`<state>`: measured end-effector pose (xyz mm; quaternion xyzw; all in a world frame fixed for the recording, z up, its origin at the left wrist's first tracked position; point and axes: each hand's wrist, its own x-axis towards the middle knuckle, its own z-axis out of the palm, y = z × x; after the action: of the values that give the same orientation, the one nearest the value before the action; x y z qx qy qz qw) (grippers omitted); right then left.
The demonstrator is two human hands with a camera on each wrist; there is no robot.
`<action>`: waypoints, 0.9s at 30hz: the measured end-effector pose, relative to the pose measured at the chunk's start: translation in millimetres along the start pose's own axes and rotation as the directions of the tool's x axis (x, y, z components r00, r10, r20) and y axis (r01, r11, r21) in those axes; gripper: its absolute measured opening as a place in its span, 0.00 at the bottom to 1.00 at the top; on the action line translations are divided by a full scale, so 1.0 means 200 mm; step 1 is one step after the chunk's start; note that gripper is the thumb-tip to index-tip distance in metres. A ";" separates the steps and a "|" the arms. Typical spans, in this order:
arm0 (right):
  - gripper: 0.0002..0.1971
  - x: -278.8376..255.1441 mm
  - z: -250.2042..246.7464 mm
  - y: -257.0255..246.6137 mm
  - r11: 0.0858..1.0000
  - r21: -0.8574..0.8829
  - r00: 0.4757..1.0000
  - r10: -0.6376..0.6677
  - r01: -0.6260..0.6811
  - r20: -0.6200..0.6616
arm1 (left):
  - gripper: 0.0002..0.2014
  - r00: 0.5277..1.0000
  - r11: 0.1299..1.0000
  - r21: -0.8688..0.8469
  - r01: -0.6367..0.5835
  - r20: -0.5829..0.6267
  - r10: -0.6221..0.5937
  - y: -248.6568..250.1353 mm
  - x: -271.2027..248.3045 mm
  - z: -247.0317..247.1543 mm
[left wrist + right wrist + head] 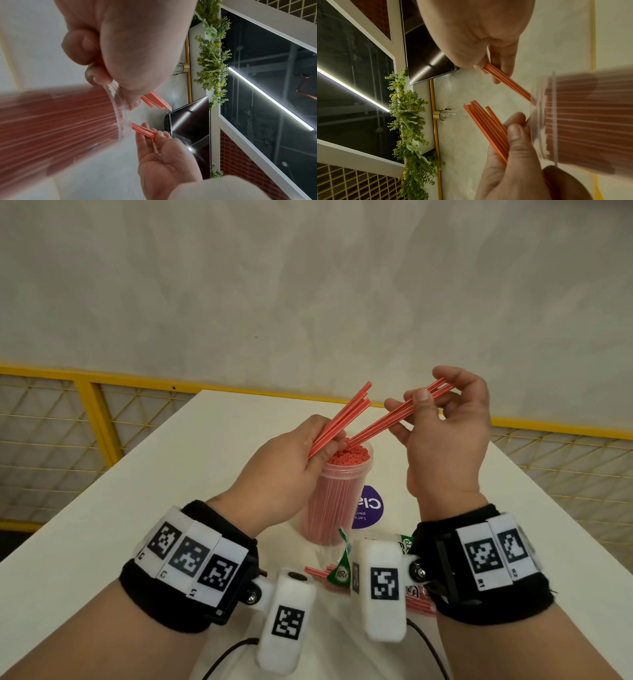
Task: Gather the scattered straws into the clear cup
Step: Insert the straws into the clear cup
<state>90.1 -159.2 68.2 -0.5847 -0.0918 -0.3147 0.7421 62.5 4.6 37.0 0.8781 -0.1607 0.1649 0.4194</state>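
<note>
Feeding straws into cup (337,491), frame centre of head view, already packed nearly full with red straws. Right hand (445,433) pinching a small bundle (394,421) between thumb and fingers, lower tips touching the packed tops at the cup mouth. Left hand (284,470) gripping a second bundle (342,416) just beside the rim, upper ends fanning toward frame centre. More straws (317,571) lying on table (137,491) at lower centre, partly hidden behind wrist cameras. Next move probably needing tips steered into a gap, then pushed down; tight packing likely resisting entry.
</note>
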 end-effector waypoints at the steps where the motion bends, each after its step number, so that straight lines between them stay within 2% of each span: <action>1: 0.14 -0.01 0.01 0.01 1.000 -0.002 1.000 -0.004 0.004 0.002 | 0.08 1.000 1.000 0.011 -0.007 0.003 0.007 0.00 0.00 0.00; 7: 0.15 -0.03 0.03 0.03 1.000 -0.015 1.000 -0.010 0.010 0.025 | 0.09 1.000 0.998 0.050 -0.026 -0.008 0.026 0.00 0.00 0.00; 10: 0.17 -0.03 0.03 0.06 0.995 -0.095 0.999 -0.034 0.037 0.034 | 0.09 1.000 1.000 -0.002 -0.017 -0.017 0.017 0.00 0.00 0.00; 13: 0.17 -0.02 0.02 0.08 0.974 -0.217 0.994 -0.045 0.066 0.101 | 0.06 0.993 0.995 -0.104 0.012 -0.115 -0.024 -0.03 0.01 0.00; 15: 0.12 -0.03 0.02 0.10 0.919 -0.388 0.961 0.050 0.062 0.273 | 0.07 0.976 0.980 -0.189 0.058 -0.195 -0.096 -0.04 0.02 0.00; 17: 0.07 -0.05 0.02 0.12 0.832 -0.554 0.863 0.265 0.020 0.429 | 0.07 0.957 0.960 -0.265 0.094 -0.241 -0.161 -0.04 0.03 -0.01; 18: 0.06 -0.06 0.02 0.12 0.816 -0.577 0.833 0.334 -0.022 0.441 | 0.07 0.950 0.951 -0.293 0.104 -0.253 -0.182 -0.04 0.03 -0.01; 19: 0.06 -0.06 0.02 0.13 0.824 -0.563 0.833 0.353 -0.061 0.426 | 0.07 0.946 0.944 -0.311 0.110 -0.259 -0.196 -0.04 0.03 -0.01; 21: 0.06 -0.05 0.03 0.12 0.878 -0.464 0.888 0.301 -0.116 0.347 | 0.07 0.942 0.935 -0.331 0.123 -0.258 -0.216 -0.03 0.03 -0.02; 23: 0.08 -0.04 0.02 0.11 0.902 -0.413 0.907 0.272 -0.125 0.320 | 0.08 0.940 0.921 -0.361 0.148 -0.240 -0.244 -0.03 0.03 -0.02; 26: 0.12 -0.05 0.01 0.10 0.866 -0.483 0.836 0.360 -0.133 0.415 | 0.08 0.937 0.885 -0.425 0.191 -0.189 -0.294 -0.03 0.03 -0.02; 27: 0.13 -0.05 0.01 0.10 0.861 -0.487 0.828 0.375 -0.144 0.417 | 0.08 0.932 0.871 -0.445 0.206 -0.181 -0.313 -0.03 0.03 -0.02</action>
<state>94.5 -151.5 46.6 -0.8033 -0.1248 -0.0587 0.5793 68.9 9.4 37.7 0.7535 -0.0185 0.1765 0.6330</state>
